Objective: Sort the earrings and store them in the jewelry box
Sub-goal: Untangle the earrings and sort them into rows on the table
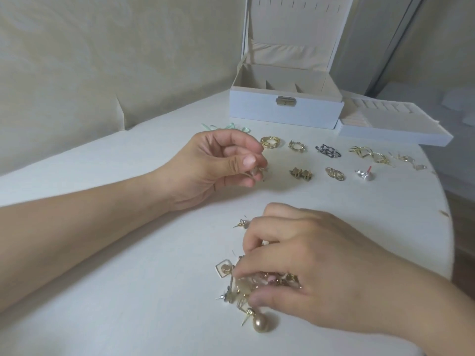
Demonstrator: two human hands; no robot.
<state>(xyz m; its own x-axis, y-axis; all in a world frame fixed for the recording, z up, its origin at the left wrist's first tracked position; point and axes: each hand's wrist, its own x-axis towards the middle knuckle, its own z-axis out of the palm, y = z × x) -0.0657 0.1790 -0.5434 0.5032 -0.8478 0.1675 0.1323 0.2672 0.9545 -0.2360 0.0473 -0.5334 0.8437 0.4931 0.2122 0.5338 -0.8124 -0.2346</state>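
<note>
head view: left hand (218, 160) pinches a small earring (259, 172), maybe a stud; right hand (308, 258) fingers the unsorted pile (246, 286) at 6 o'clock. find its twin, lay both beside the pairs (334, 160); jewelry box (285, 109) open at 12.

A round white table (128, 253) stands against a pale cream wall (102, 47), under soft, even light

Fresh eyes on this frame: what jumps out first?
The right hand digging into a tangled heap of earrings at the near edge, a pearl drop earring poking out. The left hand pinches a small earring beside two rows of sorted pairs, before the open white jewelry box.
</note>
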